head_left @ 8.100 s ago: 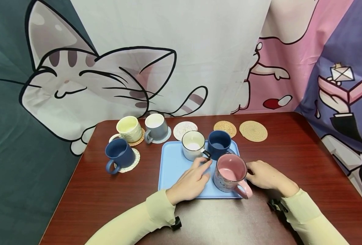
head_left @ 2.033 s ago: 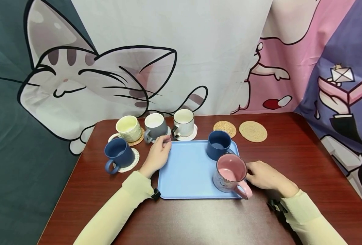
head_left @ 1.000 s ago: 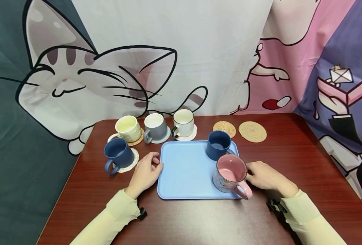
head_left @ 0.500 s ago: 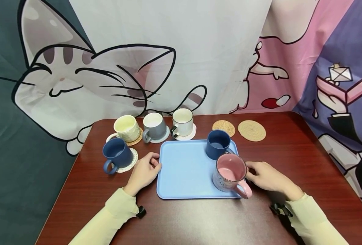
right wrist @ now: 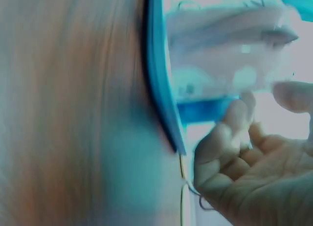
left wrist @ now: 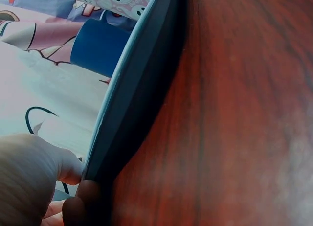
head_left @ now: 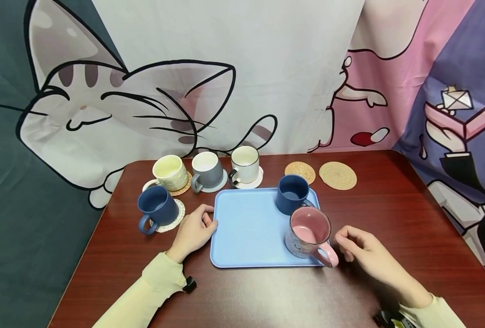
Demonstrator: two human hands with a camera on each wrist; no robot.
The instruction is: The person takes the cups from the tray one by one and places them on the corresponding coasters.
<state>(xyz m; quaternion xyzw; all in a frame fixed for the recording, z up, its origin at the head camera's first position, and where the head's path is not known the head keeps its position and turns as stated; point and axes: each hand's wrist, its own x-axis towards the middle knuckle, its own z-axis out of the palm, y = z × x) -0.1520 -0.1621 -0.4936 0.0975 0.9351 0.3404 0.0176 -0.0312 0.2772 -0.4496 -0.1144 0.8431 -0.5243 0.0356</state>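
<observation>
A light blue tray lies on the table, carrying a pink mug at its front right and a dark blue mug behind that. My left hand pinches the tray's left edge; in the left wrist view the thumb and a finger meet at the rim. Just off the tray's right side, beside the pink mug's handle, is my right hand. Its fingers are loosely curled and hold nothing. The right wrist view, blurred, has those fingers close to the pink mug.
Along the left and back, a blue mug, a yellow mug, a grey mug and a white mug stand on coasters. Two bare woven coasters lie behind the tray at right. A patterned cloth hangs behind the table.
The white mug went from the tray to the white back coaster. My left hand drew back to the tray's left edge. My right hand let go of the right edge and moved off slightly toward me.
</observation>
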